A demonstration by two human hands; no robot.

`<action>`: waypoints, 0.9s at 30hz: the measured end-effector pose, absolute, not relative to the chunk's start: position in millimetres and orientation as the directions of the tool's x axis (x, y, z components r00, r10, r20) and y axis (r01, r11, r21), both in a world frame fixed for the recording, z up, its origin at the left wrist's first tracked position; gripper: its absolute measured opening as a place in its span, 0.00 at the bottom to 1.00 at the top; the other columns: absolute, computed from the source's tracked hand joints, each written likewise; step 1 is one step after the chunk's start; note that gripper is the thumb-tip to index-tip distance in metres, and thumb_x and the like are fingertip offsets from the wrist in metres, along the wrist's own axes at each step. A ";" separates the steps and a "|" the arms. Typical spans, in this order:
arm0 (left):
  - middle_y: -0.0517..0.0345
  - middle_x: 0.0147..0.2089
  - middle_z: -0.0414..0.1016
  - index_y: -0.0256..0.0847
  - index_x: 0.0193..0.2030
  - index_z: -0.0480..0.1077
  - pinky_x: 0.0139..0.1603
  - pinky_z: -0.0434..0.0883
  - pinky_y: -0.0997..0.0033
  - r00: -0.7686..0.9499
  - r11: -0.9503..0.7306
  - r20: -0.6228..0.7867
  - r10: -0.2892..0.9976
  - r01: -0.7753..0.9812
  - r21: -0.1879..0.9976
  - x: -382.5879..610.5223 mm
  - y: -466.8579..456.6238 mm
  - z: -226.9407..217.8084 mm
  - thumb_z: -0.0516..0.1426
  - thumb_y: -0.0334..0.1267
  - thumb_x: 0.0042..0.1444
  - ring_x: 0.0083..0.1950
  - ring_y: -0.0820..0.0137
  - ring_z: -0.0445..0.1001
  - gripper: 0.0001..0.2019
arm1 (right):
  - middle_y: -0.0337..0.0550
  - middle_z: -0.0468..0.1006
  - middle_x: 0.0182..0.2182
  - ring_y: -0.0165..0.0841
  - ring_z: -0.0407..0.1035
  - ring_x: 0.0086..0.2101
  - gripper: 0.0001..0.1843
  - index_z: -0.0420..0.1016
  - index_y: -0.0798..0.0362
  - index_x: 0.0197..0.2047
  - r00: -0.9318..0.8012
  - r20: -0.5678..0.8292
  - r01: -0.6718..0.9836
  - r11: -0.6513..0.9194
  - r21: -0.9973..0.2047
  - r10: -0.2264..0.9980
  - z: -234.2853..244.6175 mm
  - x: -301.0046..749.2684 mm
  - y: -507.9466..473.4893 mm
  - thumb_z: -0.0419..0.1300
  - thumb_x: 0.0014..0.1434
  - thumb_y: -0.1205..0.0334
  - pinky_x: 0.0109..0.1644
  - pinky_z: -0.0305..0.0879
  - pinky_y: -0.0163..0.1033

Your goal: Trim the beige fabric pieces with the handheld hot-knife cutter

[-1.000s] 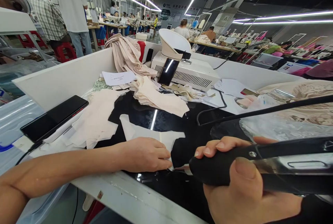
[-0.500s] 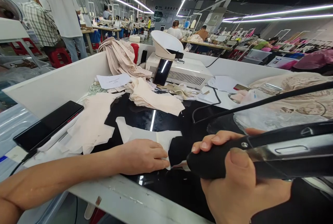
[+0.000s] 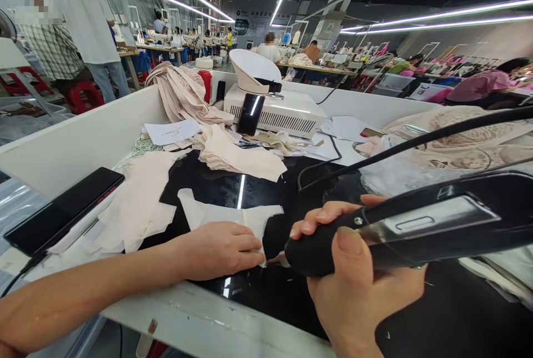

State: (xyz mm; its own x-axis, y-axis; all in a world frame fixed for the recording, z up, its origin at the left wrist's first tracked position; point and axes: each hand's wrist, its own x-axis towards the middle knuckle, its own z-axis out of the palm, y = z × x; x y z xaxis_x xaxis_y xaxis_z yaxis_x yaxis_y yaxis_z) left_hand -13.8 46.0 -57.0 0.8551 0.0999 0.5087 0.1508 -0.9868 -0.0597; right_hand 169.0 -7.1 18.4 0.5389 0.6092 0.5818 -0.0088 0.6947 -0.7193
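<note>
My left hand (image 3: pixel 220 251) lies on a thin white fabric piece (image 3: pixel 216 212) on a glossy black board (image 3: pixel 300 297). Its fingers are closed together, pressing the fabric at its near right edge. In my right hand (image 3: pixel 353 286) is a black corded handheld cutter (image 3: pixel 316 250), with the fingers wrapped round its body and the thumb on the near side. The cutter's narrow metal tip points left and meets the fabric's edge beside my left fingertips; whether it touches the fingers I cannot tell.
Stacks of pale cut fabric (image 3: pixel 237 152) lie beyond and to the left (image 3: pixel 139 197). A vented white box (image 3: pixel 278 111) bears a white visor (image 3: pixel 255 69). One phone (image 3: pixel 250 114) leans there; another (image 3: pixel 62 208) lies left. A black cable (image 3: pixel 416 144) crosses at right. White walls (image 3: pixel 83 130) border the table.
The view has shifted, moving most things slightly left in the picture. My right hand and the cutter have turned a little, its rear now higher. My left hand still presses the fabric.
</note>
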 end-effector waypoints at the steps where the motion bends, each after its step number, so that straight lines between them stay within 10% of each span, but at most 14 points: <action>1: 0.50 0.52 0.88 0.35 0.55 0.81 0.58 0.82 0.68 0.855 -0.986 0.509 0.098 0.151 -0.064 -13.7 46.0 -57.1 0.53 0.28 0.84 0.51 0.65 0.85 0.13 | 0.32 0.81 0.29 0.34 0.74 0.22 0.24 0.78 0.46 0.50 0.537 0.586 -0.006 0.698 -0.716 0.606 18.2 168.7 -7.0 0.83 0.58 0.54 0.22 0.76 0.40; 27: 0.45 0.59 0.88 0.35 0.61 0.80 0.69 0.80 0.66 0.831 -0.985 0.529 0.169 0.129 0.113 -18.9 49.7 -57.4 0.51 0.24 0.81 0.62 0.62 0.86 0.16 | 0.33 0.82 0.32 0.34 0.76 0.24 0.24 0.78 0.43 0.53 0.506 0.557 -0.017 0.653 -0.757 0.658 11.7 168.4 -14.0 0.83 0.61 0.50 0.27 0.79 0.41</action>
State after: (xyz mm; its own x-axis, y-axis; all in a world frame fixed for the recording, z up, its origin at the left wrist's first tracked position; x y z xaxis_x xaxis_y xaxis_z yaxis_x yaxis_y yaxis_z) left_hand -18.9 49.7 -57.4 0.8313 0.1694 0.5293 0.1291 -0.9852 0.1126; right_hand 168.4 -14.0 11.7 0.5063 0.6584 0.5569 -0.0168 0.6532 -0.7570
